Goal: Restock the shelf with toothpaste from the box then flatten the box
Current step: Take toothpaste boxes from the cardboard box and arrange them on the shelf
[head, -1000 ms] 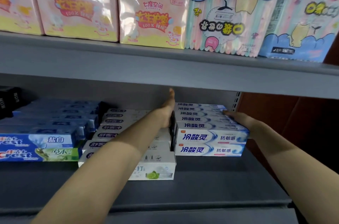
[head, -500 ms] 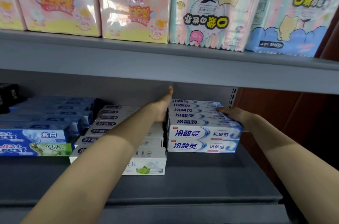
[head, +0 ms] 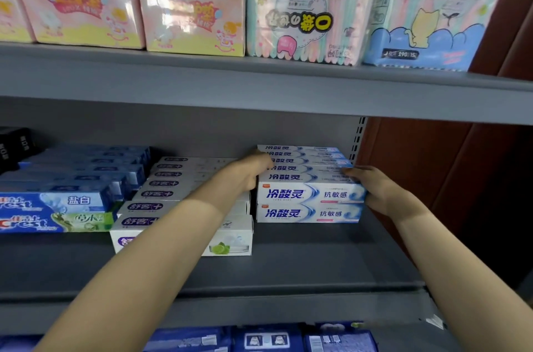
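Observation:
A stack of white-and-blue toothpaste cartons [head: 310, 196] stands two high and several deep at the right end of the grey shelf [head: 288, 259]. My left hand [head: 248, 172] is at the stack's left end, fingers reaching over its top left corner. My right hand [head: 372, 187] holds the stack's right end near the front top carton, fingers on top. The supply box is out of view.
White toothpaste cartons [head: 178, 196] lie left of the stack, under my left forearm. Blue Crest cartons [head: 57, 207] fill the far left. Tissue and pad packs [head: 302, 5] sit on the upper shelf. A brown wall [head: 461, 178] borders the right side.
My left hand has come forward from the back of the shelf and lowered onto the stack's left end. My right hand has slid forward to the stack's front right corner.

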Demonstrator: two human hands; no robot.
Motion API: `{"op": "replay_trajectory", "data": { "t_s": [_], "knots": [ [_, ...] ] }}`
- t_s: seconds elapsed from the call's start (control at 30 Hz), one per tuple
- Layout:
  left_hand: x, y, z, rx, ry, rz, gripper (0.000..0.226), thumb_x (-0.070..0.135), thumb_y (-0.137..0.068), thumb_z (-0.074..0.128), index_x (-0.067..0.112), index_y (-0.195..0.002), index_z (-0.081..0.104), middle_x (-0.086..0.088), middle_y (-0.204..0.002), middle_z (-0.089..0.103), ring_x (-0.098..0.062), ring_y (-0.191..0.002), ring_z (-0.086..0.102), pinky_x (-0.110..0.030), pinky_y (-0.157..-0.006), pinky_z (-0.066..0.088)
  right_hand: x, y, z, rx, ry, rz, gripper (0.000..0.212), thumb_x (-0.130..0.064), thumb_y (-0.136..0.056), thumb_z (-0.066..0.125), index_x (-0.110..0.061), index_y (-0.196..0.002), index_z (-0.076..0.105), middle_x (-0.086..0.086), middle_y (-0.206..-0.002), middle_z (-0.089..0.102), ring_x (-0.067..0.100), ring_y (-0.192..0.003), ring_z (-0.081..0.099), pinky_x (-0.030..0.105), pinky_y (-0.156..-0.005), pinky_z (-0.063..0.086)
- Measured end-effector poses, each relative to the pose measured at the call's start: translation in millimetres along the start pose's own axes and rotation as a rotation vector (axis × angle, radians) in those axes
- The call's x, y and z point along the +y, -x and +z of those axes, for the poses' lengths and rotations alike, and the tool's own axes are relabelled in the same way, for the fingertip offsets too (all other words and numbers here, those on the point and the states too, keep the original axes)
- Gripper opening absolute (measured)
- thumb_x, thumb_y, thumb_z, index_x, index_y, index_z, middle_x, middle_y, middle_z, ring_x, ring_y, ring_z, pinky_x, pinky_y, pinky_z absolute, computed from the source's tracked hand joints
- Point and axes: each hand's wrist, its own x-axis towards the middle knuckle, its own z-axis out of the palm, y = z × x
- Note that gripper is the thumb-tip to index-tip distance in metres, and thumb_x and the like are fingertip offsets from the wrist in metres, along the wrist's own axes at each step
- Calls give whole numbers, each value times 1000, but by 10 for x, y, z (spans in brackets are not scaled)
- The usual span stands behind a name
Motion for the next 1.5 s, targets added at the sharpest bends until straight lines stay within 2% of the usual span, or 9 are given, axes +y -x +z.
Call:
{"op": "replay_trajectory", "data": {
  "t_s": [0.1,0.23,0.4,0.7,0.83,1.0,1.1,1.23,1.5],
  "knots": [
    [-11,84,2,26,16,11,21,-6,-95,37,8,-87,49,-9,-80,58,-19,-66,57,-32,-64,51,-35,32,26,69,200,-47,17,-8,-93,54,6,-103,58,12,-70,71,26,-64,69,37,-64,58],
    [-61,212,-48,126,-64,137,24,-4,-93,48,0,-116,53,-7,-91,60,-19,-76,60,-26,-62,52,-163,259,201,272,1037,-454,49,-14,-94,53,-2,-139,38,24,-130,51,38,-123,46,36,-99,36],
    [-178,390,-420,269,-588,454,32,4,-96,46,6,-126,56,-5,-130,57,-19,-116,55,-22,-90,41,-130,573,801,63,1120,-752,37,-19,-95,49,-7,-130,51,9,-136,48,28,-124,47,33,-104,35],
    [-558,496,-1541,171,-989,346,32,20,-95,50,6,-124,58,-11,-125,61,-26,-115,56,-33,-97,43,8,889,1793,-341,1254,-606,74,-54,-91,44,-14,-149,22,2,-157,17,21,-143,21,30,-115,21],
    [-554,460,-1604,53,-1015,324,34,32,-95,49,16,-122,61,-7,-126,60,-25,-118,54,-34,-100,42,21,749,2129,-295,1305,-492,61,-38,-100,32,-8,-150,14,9,-159,8,23,-146,10,34,-118,15],
    [-504,309,-1644,79,-1061,242,50,52,-88,50,22,-127,57,-4,-130,58,-26,-118,53,-34,-100,40,135,603,2337,-294,1430,-368,47,-34,-103,20,-16,-144,33,15,-154,20,33,-145,7,44,-119,8],
    [-448,176,-1687,116,-970,197,51,47,-89,53,13,-128,55,-10,-130,56,-28,-116,53,-29,-90,44,140,602,2366,-228,1516,-396,40,-29,-102,25,-16,-137,40,17,-150,27,37,-142,15,49,-118,15],
    [-356,-30,-1717,246,-951,101,55,46,-92,50,4,-128,49,-19,-133,45,-32,-123,39,-37,-98,43,126,534,2385,-192,1527,-375,35,-27,-102,28,-15,-131,43,13,-143,34,35,-137,19,48,-116,18],
    [-339,-250,-1714,356,-1089,3,86,68,-79,54,4,-135,42,-22,-139,40,-36,-127,35,-35,-99,35,224,448,2439,-149,1359,-335,60,-44,-101,16,-14,-152,7,2,-160,4,17,-147,4,34,-120,7]
  ]
}}
